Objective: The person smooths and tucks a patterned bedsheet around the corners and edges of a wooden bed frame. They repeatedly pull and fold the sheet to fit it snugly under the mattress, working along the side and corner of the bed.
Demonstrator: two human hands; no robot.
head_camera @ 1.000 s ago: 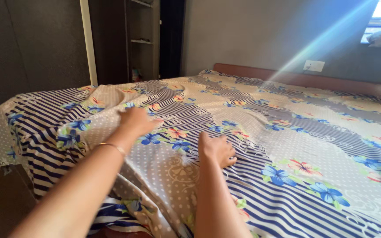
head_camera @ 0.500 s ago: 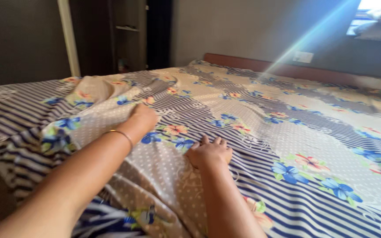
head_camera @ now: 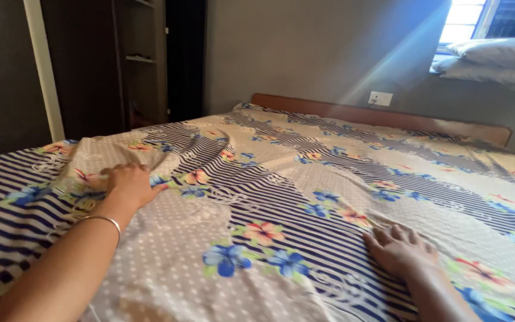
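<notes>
Since the earlier frames my hands have spread apart across the striped, dotted and flower-printed cotton bedsheet (head_camera: 281, 197). Right hand (head_camera: 402, 249): nearest me, palm down, fingers flat and open on the sheet, gripping nothing. Left hand (head_camera: 130, 183), thin metal bangle (head_camera: 104, 222) at the wrist: farther left, fingers curled over a raised fold; whether it pinches the cloth I cannot tell. Beyond: brown wooden headboard (head_camera: 382, 116), grey pillows (head_camera: 496, 59) on the window ledge.
</notes>
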